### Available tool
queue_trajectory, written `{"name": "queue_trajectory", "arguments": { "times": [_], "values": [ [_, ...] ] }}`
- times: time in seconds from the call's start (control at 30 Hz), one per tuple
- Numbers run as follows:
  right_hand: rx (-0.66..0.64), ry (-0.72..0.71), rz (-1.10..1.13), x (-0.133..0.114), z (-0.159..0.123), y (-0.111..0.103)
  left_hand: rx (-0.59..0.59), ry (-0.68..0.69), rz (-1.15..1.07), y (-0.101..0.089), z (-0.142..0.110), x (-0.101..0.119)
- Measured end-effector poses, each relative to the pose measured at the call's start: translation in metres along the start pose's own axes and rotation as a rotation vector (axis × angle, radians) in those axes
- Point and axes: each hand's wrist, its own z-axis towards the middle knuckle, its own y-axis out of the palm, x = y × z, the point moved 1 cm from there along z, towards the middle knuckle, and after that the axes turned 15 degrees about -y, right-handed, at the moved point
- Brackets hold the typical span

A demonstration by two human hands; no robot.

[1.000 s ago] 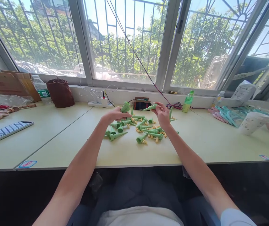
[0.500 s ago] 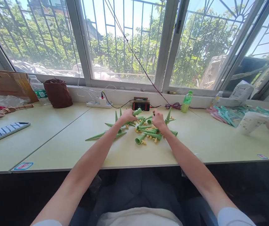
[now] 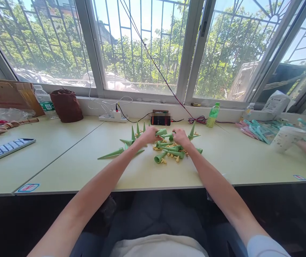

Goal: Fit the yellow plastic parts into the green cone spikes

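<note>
With the clock centred on the heap and twelve toward the windows, matte light green cones (image 3: 171, 151) lie criss-crossed on the pale worktop (image 3: 62, 166), each a slim hollow shape that narrows from a round mouth to a sharp point. At seven o'clock the open-mouthed cone (image 3: 159, 158) faces the near edge, its dark inside ringed by a paler rim. Small cream-yellow pegs (image 3: 177, 160), some with rounded ends, are scattered under and between the cones, several showing at five o'clock. A row of upright cones (image 3: 133, 132) stands tip up at ten o'clock, and a lone upright cone (image 3: 192, 131) stands at two. Out at nine o'clock the long cone (image 3: 111, 154) lies on its side, its tip pointing away from the heap.

The left hand (image 3: 149, 135), at ten o'clock, is curled around a held cone (image 3: 161, 132), whose wide end shows to the right of the fingers. The right hand (image 3: 180, 136), at one o'clock, has its fingers bent down to the heap beside another green cone (image 3: 170, 137); whether they pinch it I cannot tell
</note>
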Motion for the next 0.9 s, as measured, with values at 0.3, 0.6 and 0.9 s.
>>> {"name": "queue_trajectory", "arguments": {
  "times": [0.3,0.6,0.9],
  "values": [
    [0.107,-0.052,0.028,0.008,0.001,0.003,-0.239,-0.044,-0.059,0.001,-0.012,0.000],
    [-0.013,-0.054,0.050,0.013,0.004,0.010,-0.293,0.050,-0.060,-0.021,-0.051,0.018],
    [-0.078,-0.107,0.050,0.010,0.001,0.011,-0.301,0.098,0.060,-0.010,-0.080,0.011]
  ]
}}
